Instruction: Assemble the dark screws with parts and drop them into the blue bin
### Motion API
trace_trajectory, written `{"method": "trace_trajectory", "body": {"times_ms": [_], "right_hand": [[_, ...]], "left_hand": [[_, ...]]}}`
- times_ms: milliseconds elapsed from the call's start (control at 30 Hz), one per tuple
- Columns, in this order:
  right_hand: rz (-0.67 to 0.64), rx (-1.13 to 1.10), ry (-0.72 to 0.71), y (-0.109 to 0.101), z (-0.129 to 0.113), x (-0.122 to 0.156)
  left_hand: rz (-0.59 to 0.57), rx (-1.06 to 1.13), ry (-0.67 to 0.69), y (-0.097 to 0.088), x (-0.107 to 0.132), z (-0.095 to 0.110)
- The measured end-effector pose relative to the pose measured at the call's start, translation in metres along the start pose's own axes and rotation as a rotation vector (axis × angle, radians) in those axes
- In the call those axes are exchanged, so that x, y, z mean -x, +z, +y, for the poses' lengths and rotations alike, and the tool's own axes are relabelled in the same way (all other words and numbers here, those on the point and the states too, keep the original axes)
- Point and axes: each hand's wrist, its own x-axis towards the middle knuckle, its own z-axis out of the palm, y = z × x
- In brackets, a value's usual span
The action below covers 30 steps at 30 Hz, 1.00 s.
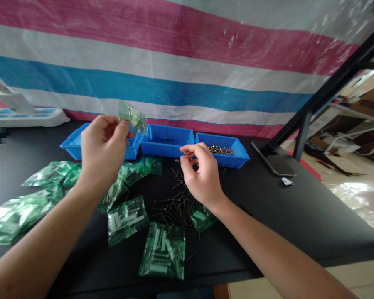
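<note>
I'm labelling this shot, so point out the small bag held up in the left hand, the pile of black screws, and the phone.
small bag (136,118), head view, its clear green middle.
pile of black screws (174,209), head view, centre of the heap.
phone (273,159), head view, its dark screen.

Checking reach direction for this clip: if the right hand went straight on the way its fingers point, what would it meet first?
Probably the middle blue plastic tray, just beyond the right hand; depth is unclear.
</note>
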Motion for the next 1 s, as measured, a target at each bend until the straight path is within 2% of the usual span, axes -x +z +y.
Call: {"method": "trace_trajectory", "body": {"times_ms": [233,400,467,533,633,700,767,833,1000], "right_hand": [[-0.021,0.015,0.002,-0.001,0.001,-0.001],[0.001,0.039,0.011,-0.005,0.002,-0.004],[0.025,0.046,0.000,-0.006,0.003,-0.005],[0.035,0.054,-0.009,-0.006,0.004,-0.006],[0.014,0.069,-0.008,-0.005,0.005,-0.005],[-0.001,0.072,-0.004,-0.004,0.005,-0.005],[-0.011,0.070,-0.001,-0.003,0.005,-0.004],[-0.020,0.067,0.000,-0.003,0.004,-0.004],[-0.055,0.057,0.015,-0.001,0.003,-0.002]], "left_hand": [[0.152,-0.011,0.005,-0.006,-0.006,-0.004],[0.124,0.040,0.029,-0.004,-0.004,-0.008],[0.007,-0.016,0.083,0.002,0.003,-0.011],[-0.222,-0.160,0.189,0.010,0.011,-0.016],[-0.602,-0.403,0.433,0.021,0.024,-0.026],[-0.762,-0.527,0.523,0.025,0.029,-0.032],[-0.802,-0.631,0.544,0.026,0.031,-0.037],[-0.796,-0.704,0.537,0.025,0.030,-0.039],[-0.816,-0.752,0.505,0.021,0.027,-0.036]]}}
